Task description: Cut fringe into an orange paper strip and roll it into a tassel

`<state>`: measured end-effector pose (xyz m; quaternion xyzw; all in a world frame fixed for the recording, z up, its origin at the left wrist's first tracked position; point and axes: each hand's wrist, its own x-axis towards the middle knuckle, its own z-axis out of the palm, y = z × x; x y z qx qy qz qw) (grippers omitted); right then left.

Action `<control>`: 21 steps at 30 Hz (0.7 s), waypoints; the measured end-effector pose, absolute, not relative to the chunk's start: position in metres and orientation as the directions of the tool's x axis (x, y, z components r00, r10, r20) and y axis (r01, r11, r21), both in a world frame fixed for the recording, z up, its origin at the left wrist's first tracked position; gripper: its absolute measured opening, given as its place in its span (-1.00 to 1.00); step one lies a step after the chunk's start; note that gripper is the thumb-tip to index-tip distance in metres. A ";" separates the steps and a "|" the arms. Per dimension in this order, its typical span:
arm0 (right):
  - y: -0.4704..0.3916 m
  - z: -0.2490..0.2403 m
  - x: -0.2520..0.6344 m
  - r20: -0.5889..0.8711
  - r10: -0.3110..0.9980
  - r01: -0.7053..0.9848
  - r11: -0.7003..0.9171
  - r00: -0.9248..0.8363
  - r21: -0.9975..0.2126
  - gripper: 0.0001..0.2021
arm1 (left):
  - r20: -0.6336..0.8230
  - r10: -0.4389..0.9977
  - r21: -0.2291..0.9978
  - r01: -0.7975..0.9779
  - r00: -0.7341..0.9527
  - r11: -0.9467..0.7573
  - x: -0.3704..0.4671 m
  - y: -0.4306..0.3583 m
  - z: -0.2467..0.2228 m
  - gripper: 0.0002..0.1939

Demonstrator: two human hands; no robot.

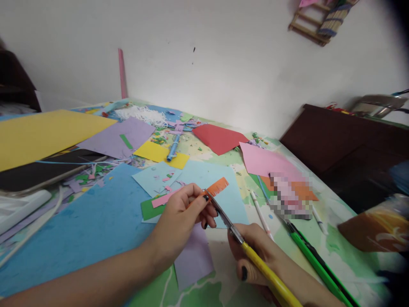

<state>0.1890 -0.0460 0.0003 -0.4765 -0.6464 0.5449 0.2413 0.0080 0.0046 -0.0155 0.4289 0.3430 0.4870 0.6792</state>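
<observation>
Left hand [174,217] pinches the orange strip [219,186] at centre, its fringed end projecting right. Blades of the yellow-handled scissors [268,271], gripped in the right hand [265,246], meet it beside the fingertips; a slip could nick skin, an overlong snip sever the strip

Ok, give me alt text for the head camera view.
The left hand holds a fringed orange paper strip as the right hand holds yellow-handled metal scissors against it. Around them, a large blue paper sheet, paper scraps and a green plastic cutter lie on a green-patterned tabletop.
</observation>
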 end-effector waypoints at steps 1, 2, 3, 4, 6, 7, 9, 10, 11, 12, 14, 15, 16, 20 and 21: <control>-0.046 0.000 0.189 -0.207 0.879 0.351 -0.049 -0.429 -0.935 -0.54 | -0.049 0.955 0.917 -0.367 0.292 0.159 0.008 0.005 -0.015 -0.85; -0.046 0.000 0.190 -0.209 0.880 0.350 -0.053 -0.426 -0.935 -0.54 | -0.048 0.955 0.917 -0.366 0.293 0.158 0.008 0.005 -0.015 -0.85; -0.045 0.001 0.190 -0.211 0.881 0.350 -0.055 -0.424 -0.935 -0.54 | -0.047 0.955 0.917 -0.366 0.294 0.157 0.008 0.005 -0.015 -0.85; -0.045 0.002 0.189 -0.207 0.882 0.353 -0.050 -0.424 -0.934 -0.54 | -0.045 0.955 0.918 -0.366 0.294 0.156 0.008 0.005 -0.014 -0.85; -0.043 0.005 0.188 -0.209 0.873 0.363 -0.039 -0.441 -0.931 -0.54 | -0.046 0.954 0.915 -0.370 0.295 0.159 0.008 0.005 -0.014 -0.85; -0.042 0.007 0.188 -0.206 0.864 0.363 -0.030 -0.459 -0.931 -0.54 | -0.050 0.954 0.913 -0.374 0.295 0.163 0.008 0.004 -0.015 -0.85; -0.040 0.010 0.187 -0.203 0.844 0.357 -0.015 -0.497 -0.934 -0.53 | -0.055 0.954 0.910 -0.377 0.296 0.169 0.008 0.004 -0.016 -0.86; -0.040 0.010 0.187 -0.202 0.836 0.352 -0.012 -0.510 -0.936 -0.53 | -0.053 0.953 0.911 -0.377 0.298 0.168 0.007 0.003 -0.016 -0.86; -0.039 0.011 0.187 -0.196 0.833 0.346 -0.006 -0.517 -0.938 -0.52 | -0.048 0.953 0.912 -0.375 0.300 0.164 0.007 0.003 -0.017 -0.86; -0.039 0.010 0.187 -0.186 0.834 0.341 0.002 -0.519 -0.940 -0.52 | -0.041 0.952 0.915 -0.372 0.302 0.157 0.007 0.003 -0.017 -0.86; -0.039 0.009 0.187 -0.176 0.833 0.337 0.013 -0.525 -0.942 -0.51 | -0.035 0.952 0.918 -0.366 0.303 0.150 0.007 0.004 -0.018 -0.86; -0.040 0.009 0.187 -0.171 0.835 0.337 0.019 -0.523 -0.941 -0.51 | -0.034 0.953 0.919 -0.365 0.302 0.149 0.007 0.004 -0.018 -0.86; -0.040 0.008 0.187 -0.164 0.840 0.339 0.025 -0.517 -0.940 -0.50 | -0.037 0.954 0.919 -0.365 0.298 0.150 0.008 0.004 -0.018 -0.86; -0.040 0.011 0.189 -0.169 0.842 0.364 0.034 -0.512 -0.931 -0.51 | -0.053 0.954 0.914 -0.370 0.294 0.165 0.008 0.006 -0.015 -0.86; -0.041 0.012 0.190 -0.175 0.837 0.373 0.037 -0.519 -0.927 -0.50 | -0.054 0.956 0.914 -0.370 0.289 0.164 0.008 0.006 -0.015 -0.86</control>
